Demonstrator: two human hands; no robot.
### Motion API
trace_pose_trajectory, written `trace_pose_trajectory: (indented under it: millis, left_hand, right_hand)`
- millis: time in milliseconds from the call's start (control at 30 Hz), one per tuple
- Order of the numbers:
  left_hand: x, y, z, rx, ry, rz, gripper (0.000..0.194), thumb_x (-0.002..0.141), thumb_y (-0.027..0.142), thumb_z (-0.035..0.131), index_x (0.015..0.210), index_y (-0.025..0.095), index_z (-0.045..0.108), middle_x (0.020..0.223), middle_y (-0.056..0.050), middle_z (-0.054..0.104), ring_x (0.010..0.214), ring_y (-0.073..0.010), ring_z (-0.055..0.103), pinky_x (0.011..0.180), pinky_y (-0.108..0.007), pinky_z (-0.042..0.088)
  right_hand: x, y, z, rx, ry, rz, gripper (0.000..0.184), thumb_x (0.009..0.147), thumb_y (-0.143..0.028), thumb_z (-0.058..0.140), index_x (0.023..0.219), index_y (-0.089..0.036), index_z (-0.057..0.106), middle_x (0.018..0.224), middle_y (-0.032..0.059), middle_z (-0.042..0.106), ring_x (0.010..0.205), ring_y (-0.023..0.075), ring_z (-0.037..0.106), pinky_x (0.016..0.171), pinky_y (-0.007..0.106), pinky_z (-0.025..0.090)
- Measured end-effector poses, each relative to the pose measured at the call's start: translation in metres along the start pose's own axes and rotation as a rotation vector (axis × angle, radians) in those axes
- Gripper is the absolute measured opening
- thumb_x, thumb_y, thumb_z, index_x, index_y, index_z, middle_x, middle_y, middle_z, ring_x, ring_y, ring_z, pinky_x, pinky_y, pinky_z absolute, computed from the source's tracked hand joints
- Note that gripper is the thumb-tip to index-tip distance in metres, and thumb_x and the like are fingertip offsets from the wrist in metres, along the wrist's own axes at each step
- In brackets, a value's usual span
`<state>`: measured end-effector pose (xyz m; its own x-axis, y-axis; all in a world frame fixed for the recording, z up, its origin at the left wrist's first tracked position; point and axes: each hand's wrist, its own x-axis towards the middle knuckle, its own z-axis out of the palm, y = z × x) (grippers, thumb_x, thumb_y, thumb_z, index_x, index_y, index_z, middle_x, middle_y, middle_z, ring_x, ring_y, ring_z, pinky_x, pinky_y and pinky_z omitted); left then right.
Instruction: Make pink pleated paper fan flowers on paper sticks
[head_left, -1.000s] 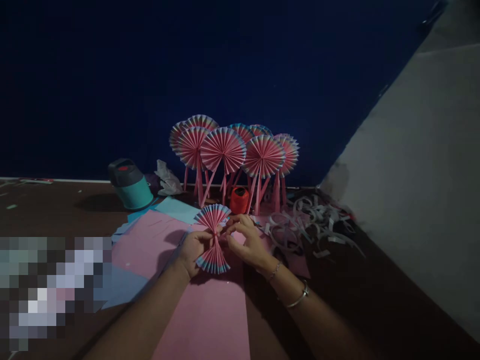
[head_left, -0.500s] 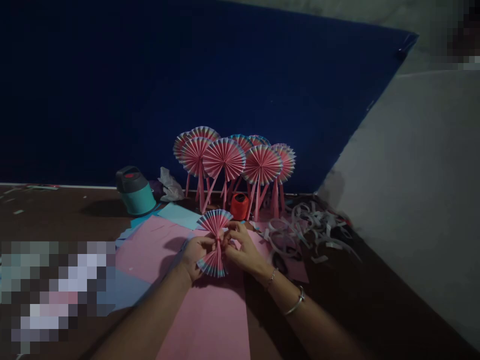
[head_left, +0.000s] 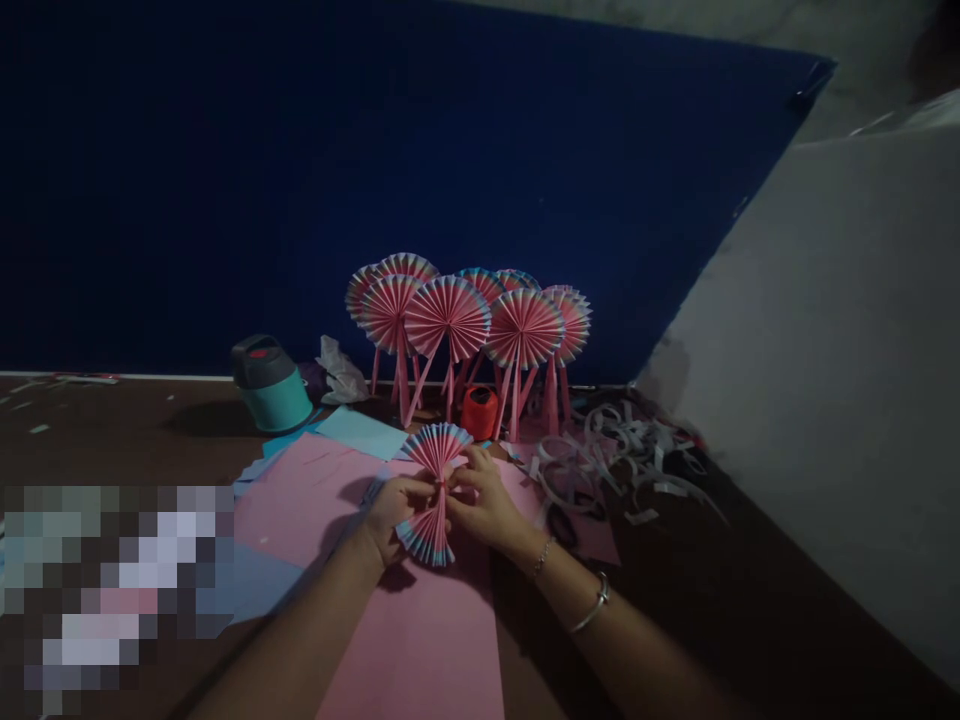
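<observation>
The dark blue board [head_left: 300, 180] stands behind the worktop [head_left: 150, 450]. Before it are the finished round fans [head_left: 448, 318] on pink legs. Your left hand [head_left: 390, 515] and right hand [head_left: 480, 500] both pinch the pleated paper [head_left: 437, 450] at its narrow middle — above pink sheets [head_left: 420, 640].
</observation>
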<state>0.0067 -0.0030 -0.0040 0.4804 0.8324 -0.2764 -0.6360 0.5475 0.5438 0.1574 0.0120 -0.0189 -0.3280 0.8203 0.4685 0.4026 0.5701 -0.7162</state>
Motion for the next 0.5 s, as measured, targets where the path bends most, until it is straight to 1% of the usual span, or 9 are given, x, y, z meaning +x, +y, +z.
trace_pose_trajectory:
  millis: [100, 200, 267, 333, 367, 433, 500]
  left_hand:
    - [-0.001, 0.004, 0.002, 0.024, 0.031, 0.043, 0.022, 0.068, 0.000, 0.050, 0.084, 0.011, 0.060, 0.066, -0.005, 0.064, 0.054, -0.0164, 0.065, 0.048, -0.026, 0.055]
    - [-0.001, 0.009, 0.001, 0.023, 0.034, 0.076, 0.022, 0.068, 0.000, 0.049, 0.084, 0.012, 0.059, 0.066, -0.005, 0.064, 0.056, -0.0170, 0.065, 0.050, -0.027, 0.055]
    - [-0.001, 0.011, 0.000, 0.058, 0.039, 0.090, 0.023, 0.068, 0.001, 0.049, 0.086, 0.012, 0.059, 0.062, -0.004, 0.063, 0.049, -0.0161, 0.062, 0.045, -0.026, 0.052]
    - [-0.002, 0.012, -0.001, 0.107, 0.076, 0.081, 0.025, 0.069, 0.002, 0.050, 0.090, 0.012, 0.060, 0.057, -0.002, 0.061, 0.040, -0.0152, 0.058, 0.040, -0.026, 0.049]
    - [-0.003, 0.012, -0.002, 0.129, 0.107, 0.079, 0.026, 0.069, 0.003, 0.050, 0.091, 0.012, 0.060, 0.056, -0.002, 0.060, 0.038, -0.0150, 0.056, 0.039, -0.026, 0.048]
    - [-0.005, 0.013, -0.001, 0.164, 0.157, 0.105, 0.027, 0.069, 0.003, 0.052, 0.094, 0.011, 0.061, 0.055, -0.002, 0.061, 0.040, -0.0156, 0.058, 0.041, -0.026, 0.048]
    - [-0.008, 0.015, 0.001, 0.191, 0.148, 0.156, 0.029, 0.069, 0.003, 0.053, 0.096, 0.011, 0.062, 0.059, -0.004, 0.063, 0.044, -0.0164, 0.060, 0.044, -0.026, 0.049]
  right_hand:
    - [0.001, -0.002, -0.005, 0.135, -0.003, 0.030, 0.003, 0.073, -0.020, 0.066, 0.070, -0.020, 0.064, 0.114, 0.0071, 0.054, 0.116, 0.0229, 0.047, 0.098, 0.041, 0.035]
    - [0.003, -0.002, -0.011, 0.371, -0.020, 0.108, 0.012, 0.076, -0.029, 0.065, 0.069, -0.020, 0.062, 0.120, 0.0072, 0.055, 0.114, 0.0216, 0.051, 0.097, 0.040, 0.037]
    - [0.005, -0.003, -0.014, 0.562, -0.041, 0.195, 0.017, 0.076, -0.033, 0.065, 0.067, -0.019, 0.060, 0.121, 0.0074, 0.057, 0.109, 0.0220, 0.054, 0.092, 0.039, 0.040]
    - [0.007, -0.005, -0.016, 0.718, -0.062, 0.272, 0.021, 0.074, -0.035, 0.066, 0.065, -0.019, 0.056, 0.120, 0.0076, 0.058, 0.107, 0.0227, 0.056, 0.089, 0.038, 0.041]
    - [0.007, -0.006, -0.017, 0.760, -0.060, 0.296, 0.022, 0.073, -0.034, 0.067, 0.063, -0.018, 0.055, 0.119, 0.0075, 0.058, 0.106, 0.0229, 0.055, 0.089, 0.038, 0.041]
    - [0.008, -0.010, -0.017, 0.768, -0.013, 0.317, 0.020, 0.070, -0.031, 0.067, 0.061, -0.018, 0.054, 0.118, 0.0073, 0.057, 0.108, 0.0229, 0.053, 0.090, 0.036, 0.040]
    - [0.008, -0.013, -0.017, 0.740, 0.035, 0.330, 0.018, 0.067, -0.028, 0.067, 0.059, -0.018, 0.054, 0.116, 0.0070, 0.056, 0.109, 0.0227, 0.052, 0.088, 0.034, 0.040]
